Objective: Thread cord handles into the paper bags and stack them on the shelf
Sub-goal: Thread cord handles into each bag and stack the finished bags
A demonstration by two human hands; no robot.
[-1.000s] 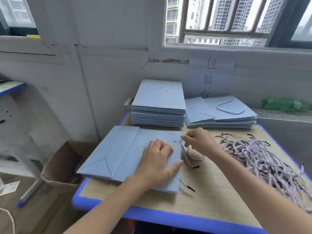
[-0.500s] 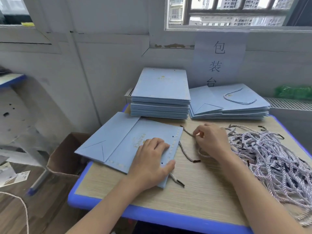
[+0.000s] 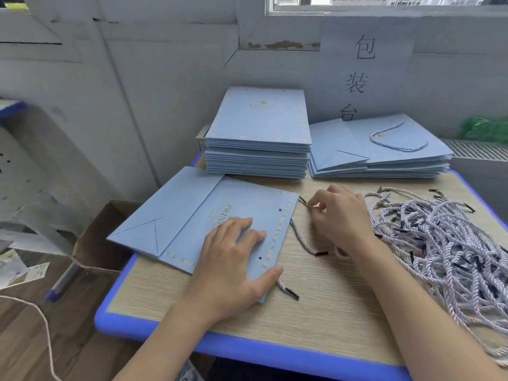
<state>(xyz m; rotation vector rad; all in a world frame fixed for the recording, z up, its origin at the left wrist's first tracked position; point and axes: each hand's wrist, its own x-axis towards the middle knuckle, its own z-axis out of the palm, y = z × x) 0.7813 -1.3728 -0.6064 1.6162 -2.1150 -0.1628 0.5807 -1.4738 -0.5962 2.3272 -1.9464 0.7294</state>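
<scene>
Two hands work on the counter (image 3: 316, 306). Your left hand (image 3: 231, 268) lies flat, fingers straight, pressing the near right corner of the flat blue paper bag (image 3: 198, 215), thumb at its near edge. A cord end (image 3: 287, 290) sticks out from under that corner. Just right of the bag, your right hand (image 3: 339, 215) pinches a cord (image 3: 301, 237) near its black tip, close to the bag's far right corner; the cord's other end trails toward you on the counter. Right of that hand lies a loose pile of cords (image 3: 439, 243). Farther back, a tall stack of bags (image 3: 258, 138) sits left, and a lower stack (image 3: 379, 149) with a cord handle showing on top sits right. Cardboard box (image 3: 96, 240) on the floor, left.
</scene>
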